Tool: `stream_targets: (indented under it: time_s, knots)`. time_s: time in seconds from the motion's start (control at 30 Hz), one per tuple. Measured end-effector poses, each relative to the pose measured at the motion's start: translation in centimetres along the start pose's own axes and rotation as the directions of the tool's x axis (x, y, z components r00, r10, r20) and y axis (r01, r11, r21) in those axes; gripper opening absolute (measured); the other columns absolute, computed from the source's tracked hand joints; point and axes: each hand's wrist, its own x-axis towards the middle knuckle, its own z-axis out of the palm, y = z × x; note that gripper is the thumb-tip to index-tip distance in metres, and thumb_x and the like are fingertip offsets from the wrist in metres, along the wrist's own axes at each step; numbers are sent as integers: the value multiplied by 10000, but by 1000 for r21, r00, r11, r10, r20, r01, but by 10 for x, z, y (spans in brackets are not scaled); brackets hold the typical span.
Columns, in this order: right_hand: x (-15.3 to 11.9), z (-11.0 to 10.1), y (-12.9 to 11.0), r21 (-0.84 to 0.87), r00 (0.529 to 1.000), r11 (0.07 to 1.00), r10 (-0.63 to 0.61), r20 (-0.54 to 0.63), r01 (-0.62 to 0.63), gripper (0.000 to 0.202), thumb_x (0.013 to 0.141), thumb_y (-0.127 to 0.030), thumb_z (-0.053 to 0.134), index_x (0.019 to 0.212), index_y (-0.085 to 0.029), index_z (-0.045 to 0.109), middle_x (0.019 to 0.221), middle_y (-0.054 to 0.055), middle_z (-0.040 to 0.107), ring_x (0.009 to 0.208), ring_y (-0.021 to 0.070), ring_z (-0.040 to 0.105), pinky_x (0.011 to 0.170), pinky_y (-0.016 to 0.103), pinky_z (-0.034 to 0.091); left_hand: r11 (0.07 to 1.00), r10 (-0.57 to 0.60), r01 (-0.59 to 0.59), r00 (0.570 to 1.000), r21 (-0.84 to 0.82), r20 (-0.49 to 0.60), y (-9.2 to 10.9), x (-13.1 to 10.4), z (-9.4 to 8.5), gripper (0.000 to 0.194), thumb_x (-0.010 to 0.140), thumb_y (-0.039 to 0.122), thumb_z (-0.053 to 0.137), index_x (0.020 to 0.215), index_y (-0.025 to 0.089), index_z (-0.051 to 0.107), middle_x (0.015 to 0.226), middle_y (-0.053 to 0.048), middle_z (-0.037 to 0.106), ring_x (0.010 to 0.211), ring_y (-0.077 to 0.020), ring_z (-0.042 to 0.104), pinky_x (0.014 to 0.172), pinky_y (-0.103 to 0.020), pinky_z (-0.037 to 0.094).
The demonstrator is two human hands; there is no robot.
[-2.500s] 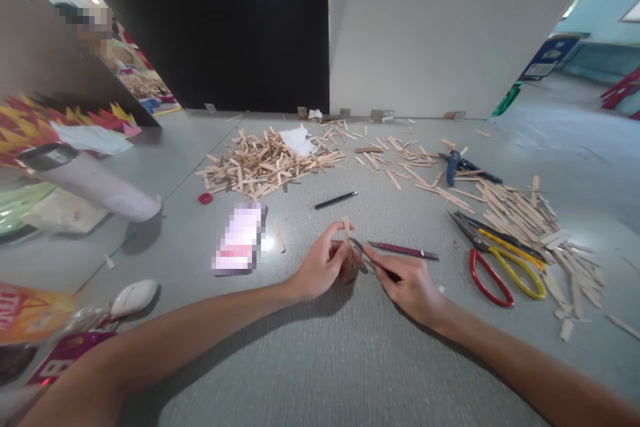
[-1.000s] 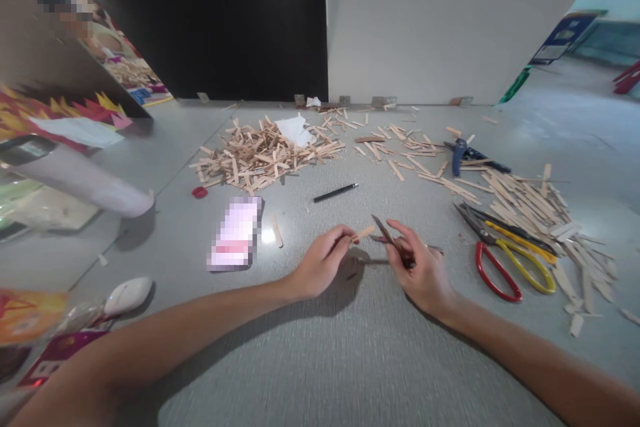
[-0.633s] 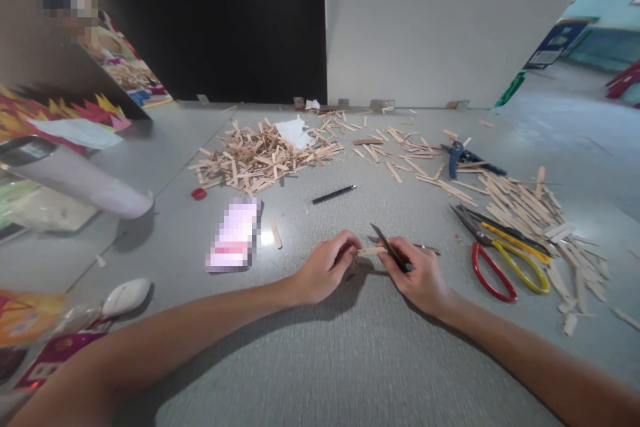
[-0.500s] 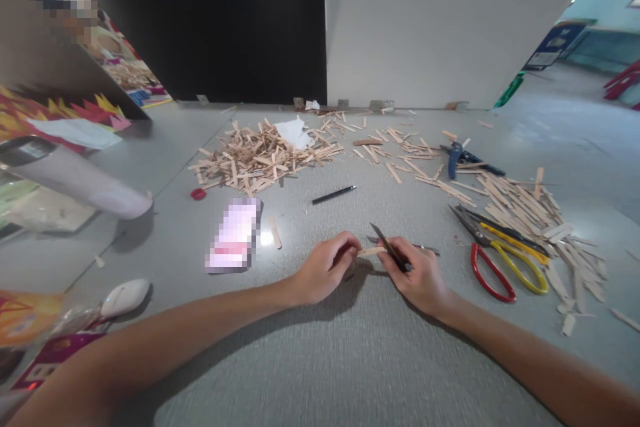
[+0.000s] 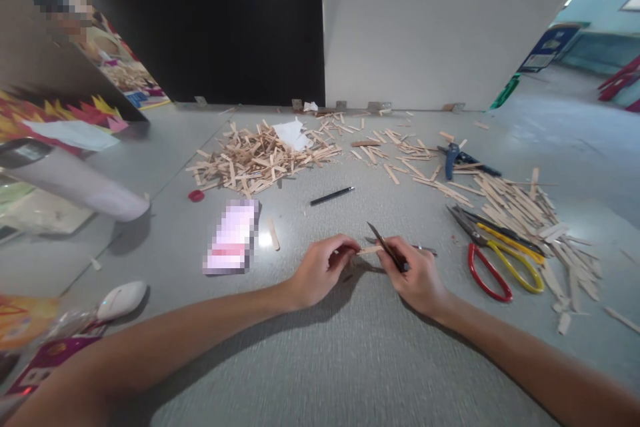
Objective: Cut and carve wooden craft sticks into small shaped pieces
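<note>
Swung level since a second ago, the wooden stick runs from the left hand, pinching one end, to the right hand, clasping a dark blade: likely steadier so. Beyond lies a black pen.

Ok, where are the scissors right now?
In the head view, the red-and-yellow-handled scissors lie to the right of your right hand, beside the scattered wooden sticks.
</note>
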Motion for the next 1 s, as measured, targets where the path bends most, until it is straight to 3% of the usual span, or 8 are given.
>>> stream_targets:
  time_s: [0.2, 0.4, 0.63, 0.9, 1.0]
  knots:
    - [0, 1, 0, -9, 1000, 1000, -1, -9, 1, 241, 1105, -325, 508, 934, -229, 649, 647, -12, 706, 483, 140, 638, 519, 226, 522, 1000, -4, 6, 999, 31, -41, -2, -1, 0, 182, 1022, 335, 604, 963, 204, 716, 794, -29, 729, 661, -164, 643, 654, -269, 504]
    - [0, 0, -1, -8, 1000, 1000, -20, 3, 20, 301, 1107, -333, 511, 852, -235, 638, 623, -13, 692, 477, 139, 623, 513, 224, 511, 999, 26, -22, 995, 41, -96, -6, 0, 2, 303, 1048, 482, 609, 981, 215, 733, 1078, -100, 778, 815, -192, 713, 670, -278, 545]
    - [-1, 1, -1, 0, 999, 999, -42, 27, 42, 326, 1115, -338, 496, 837, -233, 629, 614, -14, 674, 472, 137, 603, 516, 224, 508, 998, 43, -40, 997, 57, -62, -8, 0, 1, 292, 1049, 418, 628, 945, 203, 796, 1080, -110, 792, 732, -172, 694, 699, -298, 567]
    - [-1, 3, 2, 29, 996, 998, -51, 67, 49, 313, 1119, -349, 492, 865, -235, 635, 613, -13, 678, 475, 151, 613, 503, 237, 497, 997, 46, -43, 997, 62, -55, -11, 1, 1, 292, 1040, 394, 619, 945, 203, 818, 1082, -122, 799, 891, -228, 742, 782, -335, 594]
    - [-1, 3, 3, 33, 996, 998, -49, 74, 47, 328, 1124, -361, 490, 850, -237, 623, 606, -19, 666, 476, 148, 611, 506, 233, 496, 997, 52, -49, 997, 61, -60, -11, 1, 1, 268, 1035, 369, 622, 934, 204, 807, 1057, -115, 796, 823, -207, 722, 747, -318, 578]
